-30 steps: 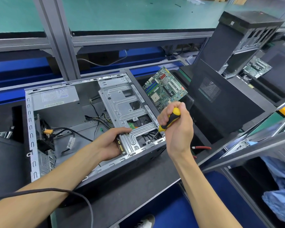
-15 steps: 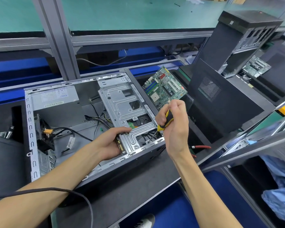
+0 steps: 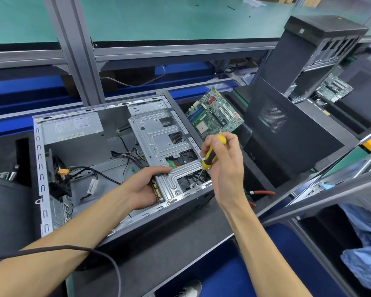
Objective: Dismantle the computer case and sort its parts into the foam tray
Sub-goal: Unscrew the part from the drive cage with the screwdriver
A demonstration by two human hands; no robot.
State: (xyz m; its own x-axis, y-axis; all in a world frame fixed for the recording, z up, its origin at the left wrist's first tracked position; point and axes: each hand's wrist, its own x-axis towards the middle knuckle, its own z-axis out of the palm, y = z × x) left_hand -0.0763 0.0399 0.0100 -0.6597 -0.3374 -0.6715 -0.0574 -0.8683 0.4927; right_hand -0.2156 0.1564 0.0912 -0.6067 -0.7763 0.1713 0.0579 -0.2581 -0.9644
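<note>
The open grey steel computer case (image 3: 77,159) lies on its side. Inside it, the left hand (image 3: 145,185) grips the silver metal drive cage (image 3: 165,146). The right hand (image 3: 225,166) holds a yellow-and-black screwdriver (image 3: 210,157), tip at the cage's near corner. A green motherboard (image 3: 214,113) leans just beyond the case.

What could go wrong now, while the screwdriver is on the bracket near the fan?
1. The screwdriver tip sits right beside the fan; a slip could damage its blades.
2. The left hand grips the drive bracket close by, so a slip might also hit it.
3. A freed screw may drop among the loose cables.
</note>
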